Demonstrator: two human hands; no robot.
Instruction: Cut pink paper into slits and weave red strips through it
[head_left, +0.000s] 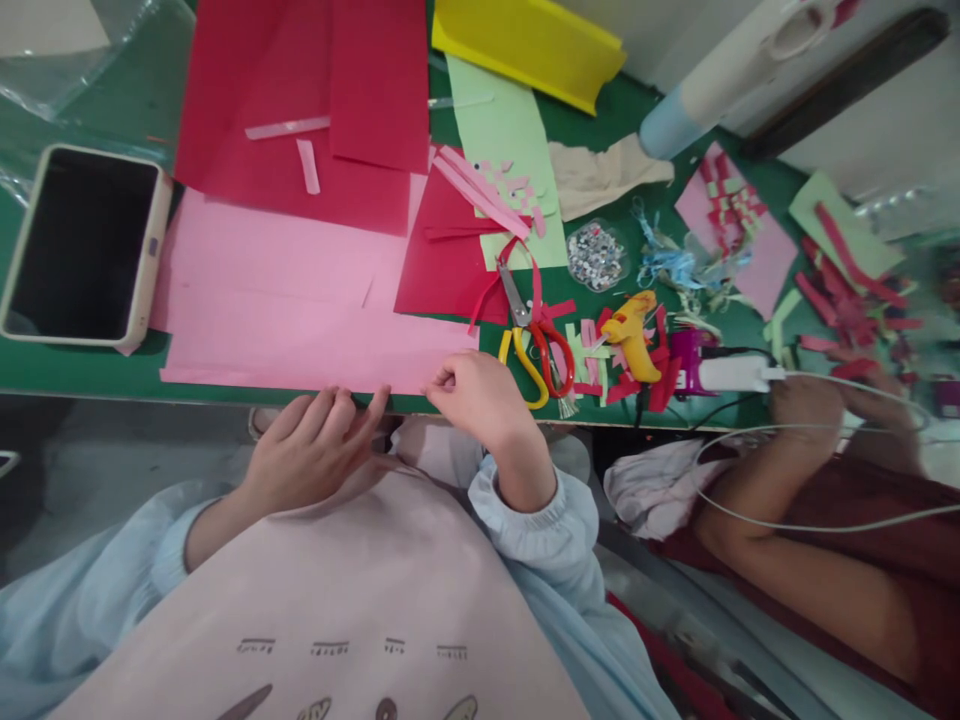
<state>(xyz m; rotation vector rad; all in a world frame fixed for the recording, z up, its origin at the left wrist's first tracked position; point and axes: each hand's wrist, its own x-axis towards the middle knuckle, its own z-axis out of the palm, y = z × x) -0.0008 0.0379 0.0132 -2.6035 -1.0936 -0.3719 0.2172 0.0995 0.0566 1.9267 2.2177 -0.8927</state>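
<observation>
A large pink paper sheet (300, 335) lies along the table's near edge, with a narrow fold showing along its front. My left hand (311, 435) rests at that front edge, fingers stretched out and the fingertips against the paper. At the sheet's front right corner, my right hand (480, 395) is closed, thumb and fingertips pinched on the paper's edge. Just right of it lie scissors (536, 340) with one red and one yellow handle, blades pointing away from me. Dark red sheets (292, 90) overlap the back of the pink paper, with thin pink strips on them.
A phone (82, 245) lies at left. To the right are a yellow glue gun (634, 335), a tub of googly eyes (596, 255), cut paper strips (589, 360) and a purple power socket (694, 365) with a white cable. A co-worker's hand (806, 410) is at far right.
</observation>
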